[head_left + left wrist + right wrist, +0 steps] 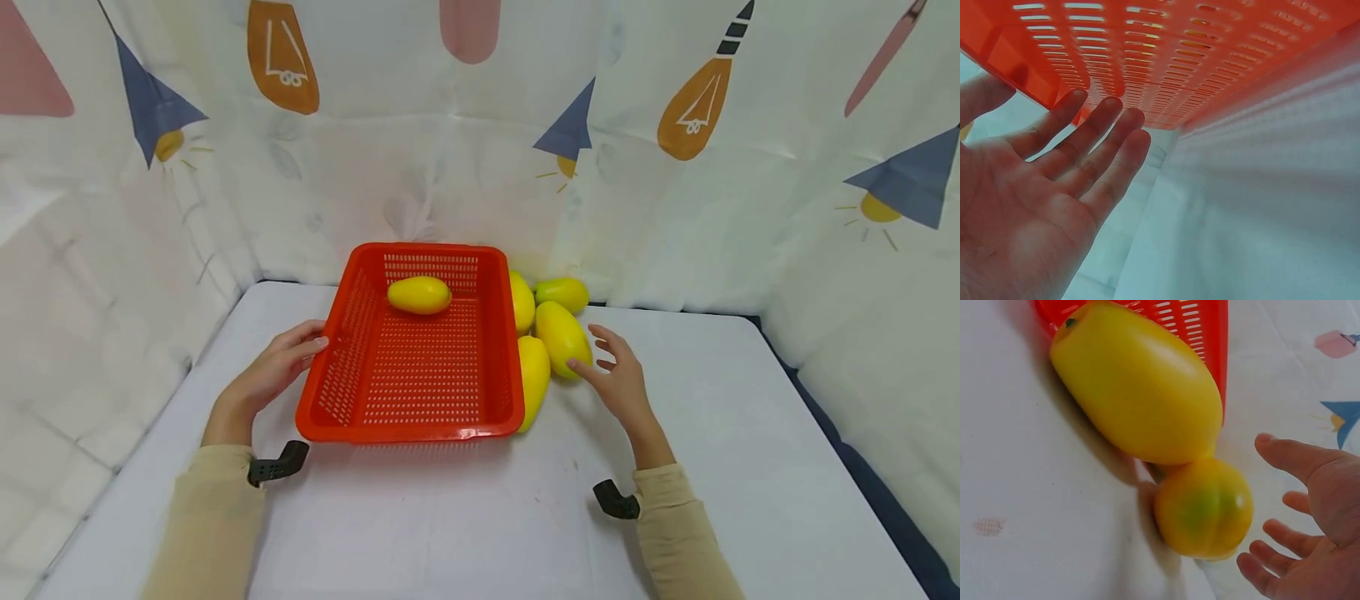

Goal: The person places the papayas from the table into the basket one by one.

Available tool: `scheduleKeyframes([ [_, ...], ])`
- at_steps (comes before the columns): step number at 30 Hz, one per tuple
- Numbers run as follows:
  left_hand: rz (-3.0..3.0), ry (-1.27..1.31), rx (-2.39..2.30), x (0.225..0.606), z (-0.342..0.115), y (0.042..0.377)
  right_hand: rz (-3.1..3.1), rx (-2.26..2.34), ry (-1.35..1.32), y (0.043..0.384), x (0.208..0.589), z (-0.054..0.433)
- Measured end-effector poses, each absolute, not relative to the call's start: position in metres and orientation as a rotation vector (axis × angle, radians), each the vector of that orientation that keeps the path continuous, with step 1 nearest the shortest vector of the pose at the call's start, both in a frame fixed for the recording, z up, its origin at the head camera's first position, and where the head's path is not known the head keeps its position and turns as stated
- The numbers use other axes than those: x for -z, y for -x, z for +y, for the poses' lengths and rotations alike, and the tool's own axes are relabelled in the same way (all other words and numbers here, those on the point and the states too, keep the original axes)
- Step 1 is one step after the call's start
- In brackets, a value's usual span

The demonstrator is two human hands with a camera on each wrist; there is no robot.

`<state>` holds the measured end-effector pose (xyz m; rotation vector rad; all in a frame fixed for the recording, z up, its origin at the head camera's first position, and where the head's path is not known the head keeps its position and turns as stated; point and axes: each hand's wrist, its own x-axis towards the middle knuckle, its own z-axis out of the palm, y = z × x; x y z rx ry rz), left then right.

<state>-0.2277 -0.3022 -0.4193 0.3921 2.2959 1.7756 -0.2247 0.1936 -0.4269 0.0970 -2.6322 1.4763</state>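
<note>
A red plastic basket (420, 367) with slotted walls holds one yellow mango (419, 295) near its back. My left hand (281, 367) is at the basket's left side. In the left wrist view its fingers (1094, 134) are fairly straight, close against the slotted red plastic. To the basket's right lie several more yellow mangoes, including a front one (533, 379) touching the basket and a plump one (562, 340) beside it. My right hand (618, 379) is spread just right of that plump mango, its thumb near the skin. Nothing is in its grasp.
A white-covered table (450, 525) carries everything. Behind it hangs a pale printed curtain (480, 183), which also closes off both sides. Another mango (562, 294) lies at the back right of the basket. Each wrist wears a black strap mount (279, 464).
</note>
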Motion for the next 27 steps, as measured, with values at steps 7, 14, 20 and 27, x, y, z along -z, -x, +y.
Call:
scheduleKeyframes([
  [7,2.309,-0.364,-1.739,0.417,-0.302,0.230,-2.639,-1.491,-0.079,0.226,0.432,0.193],
  [14,2.320,-0.353,-1.742,0.417,-0.304,0.229,-2.654,-1.490,-0.074,0.229,0.432,0.189],
  [20,2.310,-0.365,-1.759,0.417,-0.303,0.227,-2.672,-1.460,-0.056,0.233,0.433,0.185],
  [27,2.314,-0.362,-1.748,0.419,-0.303,0.228,-2.676,-1.457,-0.031,0.238,0.439,0.186],
])
